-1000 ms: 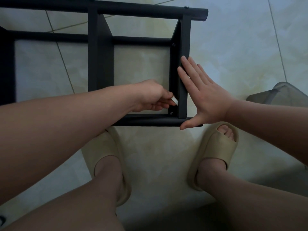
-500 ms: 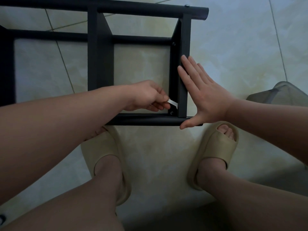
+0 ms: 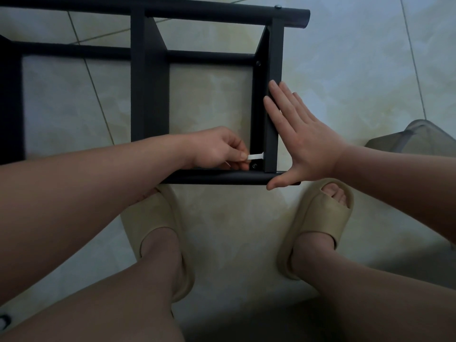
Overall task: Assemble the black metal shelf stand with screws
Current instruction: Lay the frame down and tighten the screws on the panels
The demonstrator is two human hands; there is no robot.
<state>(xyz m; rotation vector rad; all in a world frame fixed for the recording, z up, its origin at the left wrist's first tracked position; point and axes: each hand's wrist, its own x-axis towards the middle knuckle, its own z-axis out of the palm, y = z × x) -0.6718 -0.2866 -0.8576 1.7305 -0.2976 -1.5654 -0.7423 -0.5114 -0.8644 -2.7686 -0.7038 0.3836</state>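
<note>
Black metal shelf stand is lying on its side on the pale tiled floor, right in front of the person's feet. The near tube is running left to right just beyond the toes, and the far tube is sitting at the top of the view.

Left hand is reaching inside the frame at the near right corner. Its fingers are curling and, with the thumb, pinching a small flat whitish tool; can't tell what kind. The tool's tip is touching the inner face of the end bar, just above a dark screw sitting in the corner bracket. Can't tell if the tool is engaging the screw.

Right hand is lying flat, with straight fingers pressing along the outer side of the end bar. The thumb is spreading wide and resting on the end of the near tube, and the hand is gripping nothing.

Another screw is showing higher up on the same bar, and a silver screw head is sitting on the far tube.

Both feet are wearing beige slide sandals, left and right, planted flat on the floor. A gray object is sitting at the right edge, partly behind the right forearm; can't tell what it is.
</note>
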